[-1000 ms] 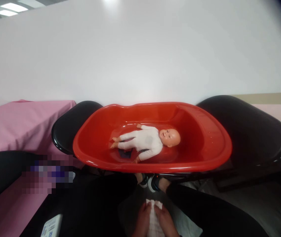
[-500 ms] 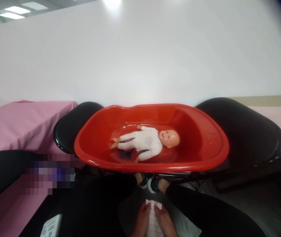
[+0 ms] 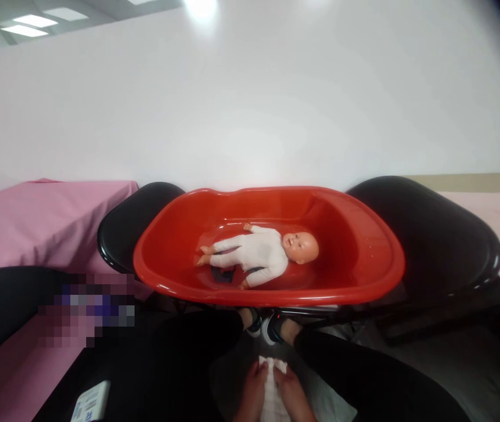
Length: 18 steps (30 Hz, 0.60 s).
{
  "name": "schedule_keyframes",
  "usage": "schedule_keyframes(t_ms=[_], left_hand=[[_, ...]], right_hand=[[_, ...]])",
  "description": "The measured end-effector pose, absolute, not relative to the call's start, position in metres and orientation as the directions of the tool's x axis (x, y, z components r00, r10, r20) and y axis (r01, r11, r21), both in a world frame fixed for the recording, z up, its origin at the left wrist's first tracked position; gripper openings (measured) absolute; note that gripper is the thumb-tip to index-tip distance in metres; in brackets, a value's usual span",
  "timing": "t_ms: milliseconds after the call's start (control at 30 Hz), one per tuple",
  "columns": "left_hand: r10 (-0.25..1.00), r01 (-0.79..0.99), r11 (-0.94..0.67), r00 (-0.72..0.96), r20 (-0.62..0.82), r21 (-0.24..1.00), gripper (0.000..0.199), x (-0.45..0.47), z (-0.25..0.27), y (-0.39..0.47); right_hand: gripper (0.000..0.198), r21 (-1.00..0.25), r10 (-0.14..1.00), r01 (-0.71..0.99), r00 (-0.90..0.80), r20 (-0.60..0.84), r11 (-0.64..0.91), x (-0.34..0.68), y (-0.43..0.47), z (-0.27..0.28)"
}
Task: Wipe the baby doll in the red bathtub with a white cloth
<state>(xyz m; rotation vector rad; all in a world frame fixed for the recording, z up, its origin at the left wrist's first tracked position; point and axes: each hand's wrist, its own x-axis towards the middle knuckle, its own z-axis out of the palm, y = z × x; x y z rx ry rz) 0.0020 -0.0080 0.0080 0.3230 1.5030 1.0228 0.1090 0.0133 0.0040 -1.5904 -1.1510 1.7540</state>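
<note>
Low between my knees, a pale checked cloth (image 3: 271, 394) is held in both hands. My left hand (image 3: 255, 381) closes on its left edge, and my right hand (image 3: 289, 384) grips the right edge. Beyond my feet stands a red baby bathtub (image 3: 346, 298). In it a baby doll (image 3: 261, 252) in a white bodysuit lies on its back, head to the right and feet to the left. Under its legs is a small dark patch or object that I cannot make out. Neither hand touches the tub or the doll.
Black chair seats flank the tub, one on the left (image 3: 122, 228) and one on the right (image 3: 443, 240). Pink cloth (image 3: 47, 223) drapes a surface at far left. A white box with print (image 3: 91, 401) lies at lower left. Behind the tub rises a white wall (image 3: 250, 105).
The view has shifted very slightly. My hands keep hold of the cloth in nearly the same place, and the doll and tub stay as they were.
</note>
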Motion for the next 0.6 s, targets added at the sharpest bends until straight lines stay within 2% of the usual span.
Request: schedule_keyframes(t_ms=[267,400,600], left_hand=[[0.759,-0.316,0.548,-0.2,-0.619,0.774,0.057,-0.001,-0.012,-0.011],[0.735,-0.327,0.559,-0.23,-0.638,0.762,0.055,0.0,-0.01,-0.011],[0.766,-0.342,0.538,-0.184,-0.616,0.77,0.058,0.002,-0.005,-0.01]], right_hand=[[0.049,-0.828,0.8,0.113,-0.217,-0.559,-0.549,0.108,0.013,-0.004],[0.051,-0.818,0.787,0.113,-0.23,-0.573,-0.563,0.109,0.013,-0.003],[0.046,-0.831,0.801,0.123,-0.223,-0.556,-0.543,0.109,0.014,0.007]])
